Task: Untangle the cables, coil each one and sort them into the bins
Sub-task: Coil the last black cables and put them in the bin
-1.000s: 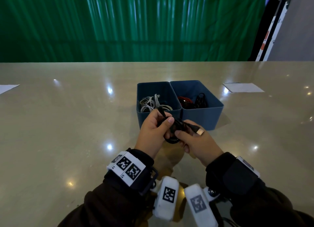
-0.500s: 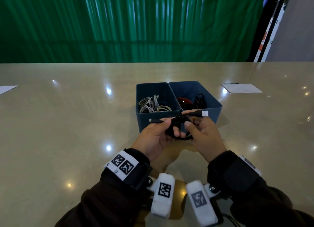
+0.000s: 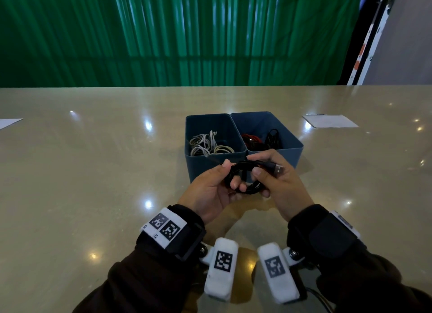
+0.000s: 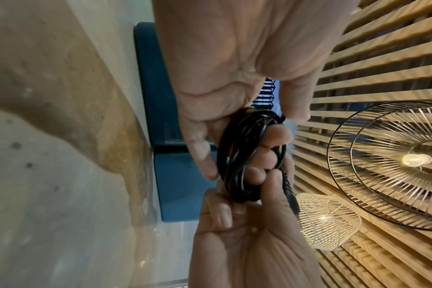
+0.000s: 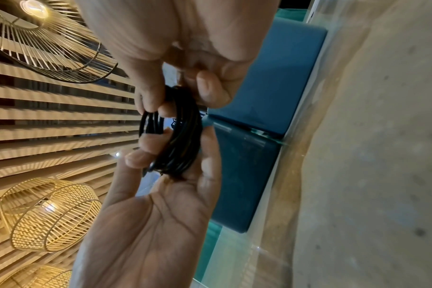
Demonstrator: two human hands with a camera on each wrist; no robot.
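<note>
Both gripping the coiled black cable (image 3: pixel 243 179) just in front of the two blue bins (image 3: pixel 243 158), above the table (image 3: pixel 93 172): left hand (image 3: pixel 210 193) curled through the loops, right hand (image 3: pixel 278 184) pinching the USB plug (image 3: pixel 277 169). Against half a second ago, plug now tilted lower right, coil closer

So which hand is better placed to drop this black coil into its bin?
Probably the right hand: it grips the black coil nearest the right bin, where dark cables lie.
</note>
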